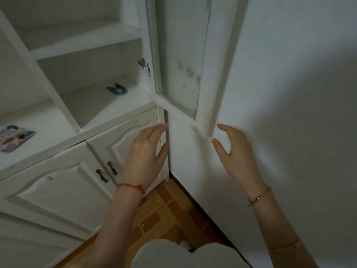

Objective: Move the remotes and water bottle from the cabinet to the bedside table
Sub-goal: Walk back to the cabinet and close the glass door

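A white cabinet (pixel 58 51) with open shelves fills the left side. Its glass-panelled door (pixel 181 60) stands swung open against the white wall on the right. My left hand (pixel 146 151) hovers in front of the cabinet's right lower door, fingers apart, holding nothing. My right hand (pixel 235 149) is raised beside the bottom corner of the open door, fingers spread and empty. No remotes or water bottle show on the visible shelves. The bedside table is out of view.
A small dark blue U-shaped object (pixel 116 88) lies on the lower right shelf. A colourful flat packet (pixel 14 139) rests on the cabinet ledge at far left. Two lower doors with bronze handles (pixel 107 172) are closed. Brown tiled floor (pixel 164 211) runs between cabinet and wall.
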The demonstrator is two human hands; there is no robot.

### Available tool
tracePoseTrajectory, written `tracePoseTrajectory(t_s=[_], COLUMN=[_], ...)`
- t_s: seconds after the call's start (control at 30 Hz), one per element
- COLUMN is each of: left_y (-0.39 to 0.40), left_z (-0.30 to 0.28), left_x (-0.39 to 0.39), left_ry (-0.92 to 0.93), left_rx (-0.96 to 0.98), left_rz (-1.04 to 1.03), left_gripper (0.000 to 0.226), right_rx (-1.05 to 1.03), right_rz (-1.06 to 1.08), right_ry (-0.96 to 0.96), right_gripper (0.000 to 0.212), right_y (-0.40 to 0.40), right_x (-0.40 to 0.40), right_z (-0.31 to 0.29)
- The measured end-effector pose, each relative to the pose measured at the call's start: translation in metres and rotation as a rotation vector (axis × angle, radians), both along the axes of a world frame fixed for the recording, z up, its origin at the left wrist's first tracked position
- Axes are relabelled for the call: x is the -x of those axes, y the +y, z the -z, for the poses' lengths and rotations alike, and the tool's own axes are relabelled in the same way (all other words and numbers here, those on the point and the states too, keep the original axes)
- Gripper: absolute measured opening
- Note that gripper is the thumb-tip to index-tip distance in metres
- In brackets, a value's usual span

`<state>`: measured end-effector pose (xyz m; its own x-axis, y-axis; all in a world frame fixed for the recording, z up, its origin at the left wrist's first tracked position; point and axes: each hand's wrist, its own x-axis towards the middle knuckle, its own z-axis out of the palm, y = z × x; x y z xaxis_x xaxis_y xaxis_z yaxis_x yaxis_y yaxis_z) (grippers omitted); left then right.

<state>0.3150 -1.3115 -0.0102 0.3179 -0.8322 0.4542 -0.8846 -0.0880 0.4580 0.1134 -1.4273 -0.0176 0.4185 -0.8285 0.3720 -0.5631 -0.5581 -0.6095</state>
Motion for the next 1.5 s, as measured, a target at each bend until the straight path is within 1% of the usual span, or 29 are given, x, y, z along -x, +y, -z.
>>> tracePoseTrajectory(t_s=[0.17, 0.3, 0.4, 0.5, 0.57, 0.67, 0.73, 0.87, 1.03, 1.1, 1.23, 1.37, 1.5], left_y=[-0.064, -0.112, -0.142, -0.164, -0.173, -0.182, -0.186, -0.188, -0.170, -0.158, -0.129, -0.099, -0.069], left_z=[-0.041, -0.086, -0.116, -0.133, -0.137, -0.137, -0.135, -0.130, -0.121, -0.117, -0.113, -0.107, -0.106], left_x=[-0.005, -0.007, -0.005, -0.001, 0.001, 0.005, 0.006, 0.008, 0.008, 0.005, -0.008, -0.030, -0.056], left_ry=[-0.013, -0.033, -0.025, -0.018, -0.030, -0.035, -0.035, -0.012, 0.024, 0.034, 0.039, 0.046, 0.037], left_rx=[0.126, 0.240, 0.332, 0.369, 0.368, 0.354, 0.341, 0.324, 0.355, 0.375, 0.430, 0.472, 0.512], left_rz=[0.046, 0.091, 0.124, 0.142, 0.161, 0.187, 0.206, 0.248, 0.235, 0.219, 0.136, 0.053, -0.065], left_gripper=[0.049, 0.050, 0.052, 0.056, 0.058, 0.061, 0.063, 0.068, 0.069, 0.071, 0.077, 0.080, 0.074], right_rx=[0.043, 0.192, 0.261, 0.291, 0.276, 0.274, 0.284, 0.307, 0.354, 0.384, 0.477, 0.449, 0.419], right_rz=[0.061, 0.063, 0.036, 0.005, 0.008, -0.031, -0.050, -0.066, -0.146, -0.191, -0.366, -0.572, -0.733], right_ry=[-0.192, -0.344, -0.429, -0.467, -0.451, -0.449, -0.481, -0.541, -0.521, -0.538, -0.547, -0.539, -0.496], right_gripper=[0.048, 0.047, 0.048, 0.050, 0.050, 0.048, 0.043, 0.038, 0.045, 0.044, 0.042, 0.044, 0.049], right_y=[-0.053, -0.089, -0.111, -0.125, -0.133, -0.141, -0.142, -0.135, -0.128, -0.121, -0.102, -0.082, -0.063], right_x=[-0.020, -0.040, -0.054, -0.066, -0.074, -0.085, -0.089, -0.089, -0.094, -0.099, -0.115, -0.146, -0.182], right_z=[-0.050, -0.090, -0.120, -0.146, -0.157, -0.164, -0.165, -0.164, -0.154, -0.150, -0.148, -0.145, -0.142])
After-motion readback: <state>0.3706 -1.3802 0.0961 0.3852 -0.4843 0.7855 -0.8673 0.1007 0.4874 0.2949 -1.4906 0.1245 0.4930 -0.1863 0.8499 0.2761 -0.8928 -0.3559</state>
